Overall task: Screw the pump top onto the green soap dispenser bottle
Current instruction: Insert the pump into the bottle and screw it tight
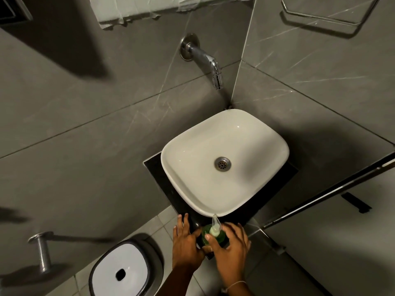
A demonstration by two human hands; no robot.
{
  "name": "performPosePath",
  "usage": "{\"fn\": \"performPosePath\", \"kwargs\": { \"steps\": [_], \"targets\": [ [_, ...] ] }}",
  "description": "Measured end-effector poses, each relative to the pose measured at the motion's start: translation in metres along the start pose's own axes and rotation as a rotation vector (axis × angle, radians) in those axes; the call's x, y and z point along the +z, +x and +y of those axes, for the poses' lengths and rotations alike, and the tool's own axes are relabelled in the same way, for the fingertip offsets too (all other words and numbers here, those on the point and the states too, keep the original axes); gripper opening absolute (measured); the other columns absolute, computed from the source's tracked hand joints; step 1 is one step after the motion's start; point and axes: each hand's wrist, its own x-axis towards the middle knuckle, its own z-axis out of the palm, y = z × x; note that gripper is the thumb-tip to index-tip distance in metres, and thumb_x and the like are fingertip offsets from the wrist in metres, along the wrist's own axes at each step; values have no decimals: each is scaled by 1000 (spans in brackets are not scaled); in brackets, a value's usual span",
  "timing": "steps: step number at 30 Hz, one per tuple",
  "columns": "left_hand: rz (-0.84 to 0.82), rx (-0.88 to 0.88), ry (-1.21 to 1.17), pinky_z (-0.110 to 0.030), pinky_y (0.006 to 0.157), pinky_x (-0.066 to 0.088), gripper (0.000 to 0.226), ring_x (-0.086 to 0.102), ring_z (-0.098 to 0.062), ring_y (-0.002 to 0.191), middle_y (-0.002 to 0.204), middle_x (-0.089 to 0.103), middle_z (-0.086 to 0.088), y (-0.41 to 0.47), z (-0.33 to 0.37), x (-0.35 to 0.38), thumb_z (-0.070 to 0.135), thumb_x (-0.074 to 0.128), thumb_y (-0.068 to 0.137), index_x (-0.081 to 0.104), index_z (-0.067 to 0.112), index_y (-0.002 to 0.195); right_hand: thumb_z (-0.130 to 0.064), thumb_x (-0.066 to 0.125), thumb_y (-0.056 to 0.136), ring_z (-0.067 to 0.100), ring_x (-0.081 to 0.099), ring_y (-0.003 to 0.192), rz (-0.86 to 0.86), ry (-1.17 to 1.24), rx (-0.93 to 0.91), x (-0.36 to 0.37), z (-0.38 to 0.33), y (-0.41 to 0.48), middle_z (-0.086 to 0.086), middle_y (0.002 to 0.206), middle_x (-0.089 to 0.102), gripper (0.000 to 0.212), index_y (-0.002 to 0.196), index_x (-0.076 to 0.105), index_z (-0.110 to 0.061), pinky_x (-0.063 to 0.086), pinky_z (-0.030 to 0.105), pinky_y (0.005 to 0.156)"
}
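Note:
The green soap dispenser bottle (207, 232) stands upright on the front corner of the dark counter (159, 174), just before the basin's front rim. A pale, translucent pump top (215, 227) sits in its neck, its nozzle pointing up toward the basin. My right hand (229, 249) wraps around the bottle from the right, thumb laid across its front. My left hand (186, 242) lies flat against the counter edge and the bottle's left side, fingers spread; whether it grips the bottle I cannot tell.
A white basin (245, 133) with a metal drain (222, 164) fills the counter. A chrome tap (205, 60) juts from the grey tiled wall above it. Below left stands a white-lidded bin (121, 272). A metal holder (41, 251) projects from the left wall, a glass partition rail (333, 186) runs at right.

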Motion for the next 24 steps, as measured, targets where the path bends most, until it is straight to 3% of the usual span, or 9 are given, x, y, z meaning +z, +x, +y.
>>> {"fn": "performPosePath", "kwargs": {
  "steps": [3,9,12,14,17,19,21,23,24],
  "targets": [
    [2,-4,7,-47,122,4,60,-19,-25,146,162,-3,-4,-1,1,0,60,62,74,49,42,129,-37,87,53,24,45,123,9,5,34,0,-1,3,-13,108,62,32,78,67,-34,30,55,104],
    [2,-6,3,-47,122,1,47,-27,-19,141,162,-2,-5,0,1,2,44,65,74,58,33,119,-42,86,48,25,52,106,35,60,67,6,-12,1,-5,95,59,45,73,51,-29,38,52,94],
    [6,1,-7,-47,122,0,51,-26,-20,142,162,-1,-6,0,0,1,49,64,73,56,37,122,-52,77,52,14,38,128,-7,69,49,2,-7,0,-13,114,57,44,91,60,-40,22,51,109],
    [2,6,1,-47,122,1,58,-22,-23,145,162,-1,-6,0,1,0,56,63,72,52,40,126,-38,82,59,11,30,135,-66,64,9,0,-1,2,-18,124,54,45,99,65,-49,14,54,113],
    [0,1,-8,-47,122,1,58,-19,-25,146,162,-1,-5,-1,2,0,59,65,70,53,41,125,-30,86,54,22,39,132,-62,83,7,-1,-1,7,-12,117,60,38,88,70,-36,31,55,108],
    [6,-4,-17,-46,122,1,52,-18,-25,146,162,0,-4,-1,2,0,55,68,71,58,39,119,-43,84,46,21,47,116,-34,139,34,-1,-7,9,-10,103,59,41,79,61,-34,43,35,93],
    [8,-8,-7,-46,122,1,46,-18,-24,146,162,1,-4,0,2,1,50,70,70,60,37,114,-51,81,42,19,48,101,-15,197,53,0,-14,8,-13,92,54,45,71,50,-37,41,21,79],
    [10,-8,3,-46,122,1,47,-20,-23,146,162,1,-4,-1,2,1,49,69,71,60,37,115,-52,80,43,19,48,102,-11,187,42,1,-11,7,-13,94,54,46,74,51,-38,44,28,82],
    [12,-5,4,-46,122,1,49,-22,-22,145,162,1,-5,0,1,1,50,67,72,58,38,118,-53,80,45,18,47,112,-27,165,24,2,-8,5,-14,102,57,45,81,55,-41,43,36,92]
  ]
}}
